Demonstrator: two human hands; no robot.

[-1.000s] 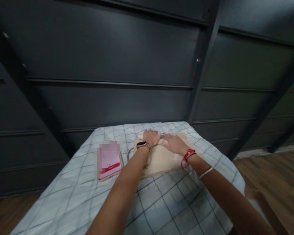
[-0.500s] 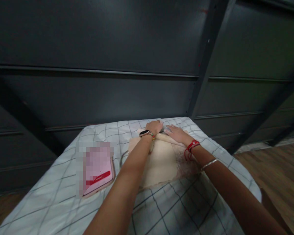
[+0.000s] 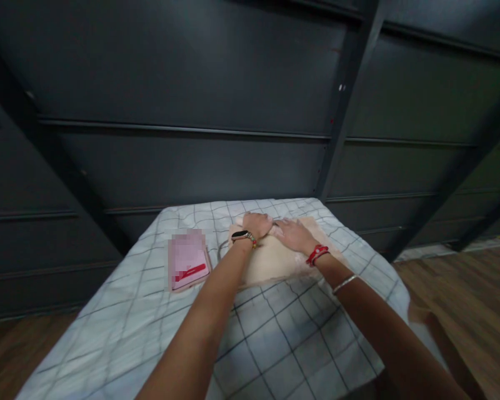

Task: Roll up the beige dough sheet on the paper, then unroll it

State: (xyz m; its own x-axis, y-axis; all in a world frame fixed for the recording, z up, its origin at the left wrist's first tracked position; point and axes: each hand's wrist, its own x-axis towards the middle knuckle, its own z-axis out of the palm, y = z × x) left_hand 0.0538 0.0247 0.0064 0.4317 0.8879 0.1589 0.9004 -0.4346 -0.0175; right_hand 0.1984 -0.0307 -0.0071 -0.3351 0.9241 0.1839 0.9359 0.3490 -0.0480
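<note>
A beige cloth-like piece (image 3: 270, 264) lies on a checked white cover. My left hand (image 3: 259, 224), with a watch and a beaded bracelet at the wrist, rests on its far part, fingers curled in; what they hold is hidden. Beside it my right hand (image 3: 292, 234) lies flat on the piece, palm down, fingers stretched towards the left hand. A small greyish bit (image 3: 275, 223) shows between the two hands, too blurred to name. From the left side of the piece a thin grey loop (image 3: 221, 250) sticks out.
A pink rectangular object, partly pixelated, (image 3: 188, 253) lies left of my arm, with a red strip (image 3: 194, 271) on it. The white checked cover (image 3: 270, 333) drapes over the surface. Dark metal panels (image 3: 200, 166) rise behind, and wooden flooring (image 3: 454, 289) shows at right.
The view has shifted, so the pink object sits further right. The folded far edge under my hands looks flatter, and the beige piece now shows beyond my right hand.
</note>
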